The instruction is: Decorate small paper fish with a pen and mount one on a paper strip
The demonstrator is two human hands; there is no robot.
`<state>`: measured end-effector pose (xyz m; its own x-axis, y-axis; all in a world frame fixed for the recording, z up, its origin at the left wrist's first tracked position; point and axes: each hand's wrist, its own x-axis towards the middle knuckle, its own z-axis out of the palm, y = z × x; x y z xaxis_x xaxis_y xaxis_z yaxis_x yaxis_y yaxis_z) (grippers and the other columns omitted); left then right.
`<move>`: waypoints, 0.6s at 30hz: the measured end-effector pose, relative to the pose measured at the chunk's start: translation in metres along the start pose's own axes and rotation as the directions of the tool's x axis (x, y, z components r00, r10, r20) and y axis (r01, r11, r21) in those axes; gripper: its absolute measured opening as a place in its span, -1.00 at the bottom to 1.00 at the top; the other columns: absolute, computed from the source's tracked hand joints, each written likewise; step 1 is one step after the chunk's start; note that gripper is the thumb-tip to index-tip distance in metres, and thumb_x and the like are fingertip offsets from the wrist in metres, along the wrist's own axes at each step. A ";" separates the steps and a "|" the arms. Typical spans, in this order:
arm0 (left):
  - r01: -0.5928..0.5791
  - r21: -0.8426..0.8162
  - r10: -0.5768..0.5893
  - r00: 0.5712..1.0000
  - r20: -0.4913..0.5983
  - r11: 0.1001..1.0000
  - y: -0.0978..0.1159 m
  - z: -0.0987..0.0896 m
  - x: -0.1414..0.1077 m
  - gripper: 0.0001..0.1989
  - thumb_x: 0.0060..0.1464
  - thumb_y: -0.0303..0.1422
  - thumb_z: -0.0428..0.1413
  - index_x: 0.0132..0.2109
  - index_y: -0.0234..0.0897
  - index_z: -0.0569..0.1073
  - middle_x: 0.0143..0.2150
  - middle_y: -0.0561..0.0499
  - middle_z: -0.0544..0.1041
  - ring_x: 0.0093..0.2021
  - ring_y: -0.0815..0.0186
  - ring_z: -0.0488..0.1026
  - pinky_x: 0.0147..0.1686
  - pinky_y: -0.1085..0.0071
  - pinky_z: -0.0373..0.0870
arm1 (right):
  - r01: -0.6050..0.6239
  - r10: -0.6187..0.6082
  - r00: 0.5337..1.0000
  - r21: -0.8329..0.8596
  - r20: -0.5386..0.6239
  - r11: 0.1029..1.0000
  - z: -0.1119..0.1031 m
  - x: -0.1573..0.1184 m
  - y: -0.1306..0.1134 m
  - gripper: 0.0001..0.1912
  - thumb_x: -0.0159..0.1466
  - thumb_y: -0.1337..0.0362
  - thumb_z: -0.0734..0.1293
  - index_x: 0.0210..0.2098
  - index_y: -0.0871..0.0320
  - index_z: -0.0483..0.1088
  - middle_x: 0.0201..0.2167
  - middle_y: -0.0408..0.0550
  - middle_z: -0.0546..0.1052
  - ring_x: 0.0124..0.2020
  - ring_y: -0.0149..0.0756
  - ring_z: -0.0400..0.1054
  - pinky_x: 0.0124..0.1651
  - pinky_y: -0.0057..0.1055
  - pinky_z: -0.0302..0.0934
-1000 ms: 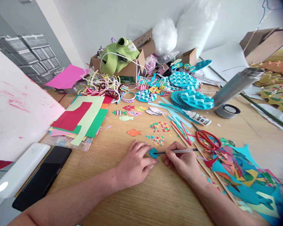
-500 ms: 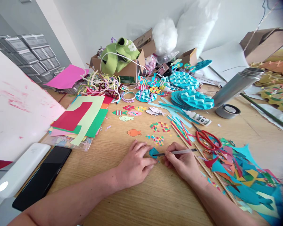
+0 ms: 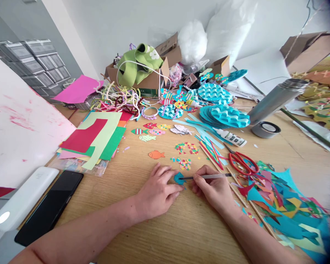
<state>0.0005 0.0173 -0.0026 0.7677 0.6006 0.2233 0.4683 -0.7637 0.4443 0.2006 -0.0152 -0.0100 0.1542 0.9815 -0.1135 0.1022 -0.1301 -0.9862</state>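
Note:
A small blue paper cut-out, partly hidden by fingers, lies on the wooden table; it looks like a fish. My left hand holds it down, index finger and thumb on either side of it. In my right hand a slim pen is pinched, its dark tip on the blue paper. Just beyond my left hand lies an orange paper fish. Small confetti-like paper bits form two patches above the blue piece. Farther back sit several decorated paper fish and white ones.
Red-handled scissors, wooden sticks and a heap of paper scraps lie right. Behind stand a glue bottle, wavy blue discs and a steel flask. Leftward are coloured sheets and a black phone.
The pen tip has shifted slightly right and up on the blue paper, and my right hand moved a little with it. My left hand stays in place.

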 end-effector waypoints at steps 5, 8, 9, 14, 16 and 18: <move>-0.002 0.006 0.002 1.000 -0.007 1.000 0.000 0.001 0.000 -0.77 0.22 -0.36 0.08 -0.06 -0.07 0.58 0.15 -0.09 0.41 0.18 0.10 0.23 0.25 -0.06 0.08 | 0.008 -0.008 1.000 -0.013 0.003 1.000 0.000 0.000 -0.002 -0.76 0.12 0.14 0.39 -0.53 0.13 0.31 -0.73 -0.16 0.45 -0.73 -0.42 0.30 -0.69 -0.55 0.17; 0.000 0.004 0.000 1.000 0.000 1.000 0.000 0.001 0.000 -0.77 0.23 -0.36 0.07 -0.05 -0.07 0.58 0.16 -0.08 0.41 0.19 0.10 0.23 0.25 -0.07 0.08 | 0.010 -0.010 1.000 -0.004 0.008 1.000 0.000 0.001 -0.003 -0.75 0.11 0.13 0.39 -0.54 0.12 0.31 -0.73 -0.16 0.45 -0.74 -0.41 0.30 -0.69 -0.55 0.17; -0.001 0.003 0.001 1.000 0.001 1.000 0.000 0.001 0.000 -0.77 0.23 -0.35 0.07 -0.05 -0.07 0.58 0.16 -0.08 0.41 0.19 0.10 0.23 0.25 -0.07 0.07 | 0.011 -0.011 1.000 0.003 0.001 1.000 0.000 0.001 -0.003 -0.75 0.11 0.12 0.39 -0.54 0.12 0.30 -0.73 -0.16 0.45 -0.74 -0.41 0.30 -0.70 -0.54 0.17; 0.000 0.005 0.000 1.000 -0.002 1.000 0.000 0.001 0.000 -0.78 0.22 -0.35 0.08 -0.06 -0.08 0.58 0.16 -0.08 0.41 0.20 0.10 0.22 0.25 -0.06 0.08 | 0.019 -0.019 0.999 0.014 -0.041 1.000 0.001 0.001 -0.002 -0.74 0.12 0.12 0.39 -0.53 0.12 0.31 -0.73 -0.14 0.46 -0.75 -0.40 0.30 -0.71 -0.54 0.16; -0.001 0.008 0.001 1.000 -0.004 1.000 0.000 0.001 0.000 -0.77 0.23 -0.35 0.07 -0.06 -0.07 0.58 0.16 -0.08 0.41 0.20 0.11 0.22 0.25 -0.06 0.07 | 0.025 -0.024 0.999 0.006 -0.041 1.000 0.001 0.001 -0.002 -0.74 0.13 0.12 0.39 -0.53 0.12 0.31 -0.74 -0.14 0.46 -0.75 -0.40 0.30 -0.71 -0.55 0.16; -0.001 0.008 0.001 1.000 -0.005 1.000 0.000 0.001 0.000 -0.77 0.23 -0.35 0.07 -0.06 -0.06 0.58 0.16 -0.07 0.41 0.20 0.11 0.22 0.26 -0.06 0.07 | 0.026 -0.026 0.999 0.000 -0.041 1.000 0.001 0.001 -0.002 -0.75 0.13 0.12 0.38 -0.53 0.12 0.31 -0.73 -0.14 0.46 -0.75 -0.41 0.30 -0.71 -0.55 0.16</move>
<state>0.0006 0.0172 -0.0035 0.7663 0.6008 0.2277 0.4709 -0.7662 0.4373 0.1995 -0.0136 -0.0085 0.1916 0.9779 -0.0832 0.1057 -0.1048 -0.9889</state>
